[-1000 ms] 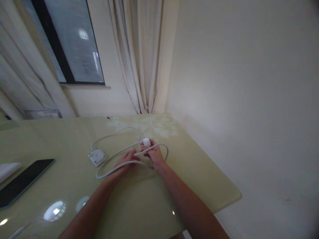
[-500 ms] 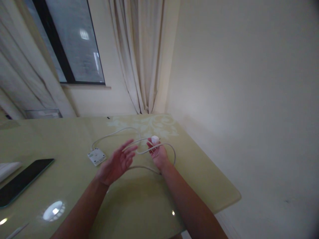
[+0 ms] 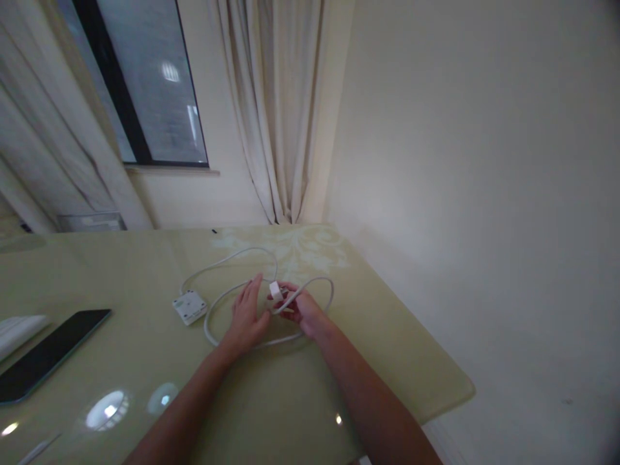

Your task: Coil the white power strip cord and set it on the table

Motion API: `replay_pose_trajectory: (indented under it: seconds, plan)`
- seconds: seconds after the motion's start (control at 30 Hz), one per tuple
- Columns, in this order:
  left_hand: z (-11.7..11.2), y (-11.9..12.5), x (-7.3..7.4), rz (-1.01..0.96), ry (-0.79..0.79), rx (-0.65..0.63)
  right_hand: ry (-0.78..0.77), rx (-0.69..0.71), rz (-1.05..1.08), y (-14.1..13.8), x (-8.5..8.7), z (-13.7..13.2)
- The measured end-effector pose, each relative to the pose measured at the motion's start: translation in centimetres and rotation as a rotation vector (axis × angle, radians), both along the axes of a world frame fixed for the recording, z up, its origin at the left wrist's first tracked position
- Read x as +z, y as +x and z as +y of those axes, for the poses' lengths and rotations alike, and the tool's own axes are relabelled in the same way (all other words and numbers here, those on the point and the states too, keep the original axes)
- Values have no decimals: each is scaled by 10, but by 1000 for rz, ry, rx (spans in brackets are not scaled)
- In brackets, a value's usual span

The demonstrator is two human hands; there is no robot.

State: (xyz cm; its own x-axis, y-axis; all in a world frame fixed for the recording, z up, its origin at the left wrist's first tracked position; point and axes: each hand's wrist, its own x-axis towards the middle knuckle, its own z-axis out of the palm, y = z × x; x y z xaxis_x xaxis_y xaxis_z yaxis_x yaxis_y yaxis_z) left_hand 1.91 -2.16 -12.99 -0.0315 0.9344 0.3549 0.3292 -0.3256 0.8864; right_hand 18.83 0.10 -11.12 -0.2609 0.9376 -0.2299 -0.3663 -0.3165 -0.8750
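A white power plug point(image 3: 276, 291) sits in the fingers of my right hand point(image 3: 305, 310), its metal pins pointing right. Part of the pale cable point(image 3: 317, 279) also crosses that hand and arcs above the wrist. Close by on the left, my left hand point(image 3: 248, 320) has its fingers stretched out over the cable loop; I cannot tell if it touches the cable. The cable lies in loose loops on the table and leads to a square white power socket block point(image 3: 190, 307) left of my hands.
The glossy pale green table point(image 3: 271, 413) ends at a rounded corner on the right, beside a wall. A black flat slab point(image 3: 53, 352) and a white object point(image 3: 19, 329) lie at left. Curtains point(image 3: 271, 116) and a window point(image 3: 150, 84) are behind.
My right hand has moved left and down with the plug, which has turned. My left hand has shifted right from palm-up to palm-down. The cable loop spreads wider to the left.
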Motion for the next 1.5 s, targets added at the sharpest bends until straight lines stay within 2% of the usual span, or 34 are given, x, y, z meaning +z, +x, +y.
replay_pose_trajectory:
  seconds: [0.2,0.37,0.43,0.5,0.6,0.7,0.8,0.93,1.07,1.17,1.3,1.37,1.5]
  plan:
    - [16,-12,-8,152,-95,238,69,72,56,1,2,-1]
    - [19,-24,-11,368,-124,306,99,190,126,2,6,-6]
    - [21,-28,-13,364,-127,315,116,200,164,2,7,-7]
    - [24,-30,-14,262,-112,293,135,179,217,1,9,-8]
    - [25,-29,-12,146,-88,186,180,123,317,1,14,-9]
    - [24,-25,-8,129,-39,104,196,72,392,3,19,-9]
    - [23,-22,-5,210,25,112,160,37,447,6,21,-8]
    - [23,-22,-6,379,107,209,135,-40,458,10,17,-2]
    - [23,-29,-5,339,258,291,172,-214,343,12,12,6]
    - [18,-35,-1,314,261,342,210,-304,118,13,8,9]
    - [10,-37,6,289,195,391,244,-294,-208,14,3,9]
    - [7,-36,9,242,195,415,310,-279,-341,13,0,8]
    - [5,-35,14,162,214,462,483,-259,-461,7,-8,9]
